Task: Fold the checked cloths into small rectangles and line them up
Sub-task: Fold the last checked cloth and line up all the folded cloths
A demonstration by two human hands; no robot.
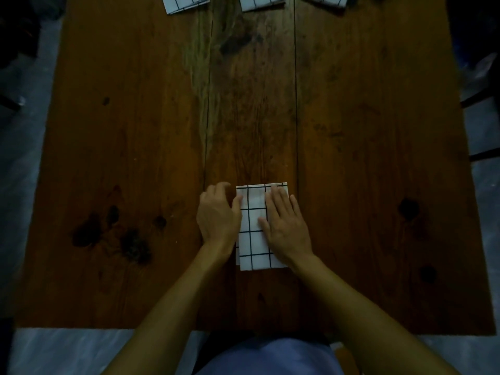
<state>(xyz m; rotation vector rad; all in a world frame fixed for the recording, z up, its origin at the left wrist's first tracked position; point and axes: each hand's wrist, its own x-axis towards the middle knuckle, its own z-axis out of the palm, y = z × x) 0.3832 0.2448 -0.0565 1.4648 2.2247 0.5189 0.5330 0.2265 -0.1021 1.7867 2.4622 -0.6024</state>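
A white cloth with a black check lies folded into a narrow upright rectangle near the front middle of the wooden table. My right hand lies flat on its right half, fingers straight, pressing it down. My left hand sits at the cloth's left edge with its thumb touching that edge and its fingers curled loosely on the wood. Three folded checked cloths sit in a row at the table's far edge: left, middle, right, each cut off by the frame's top.
Dark stains and knots mark the table's left and right parts. A dark chair stands off the right edge. Grey floor shows on both sides and in front.
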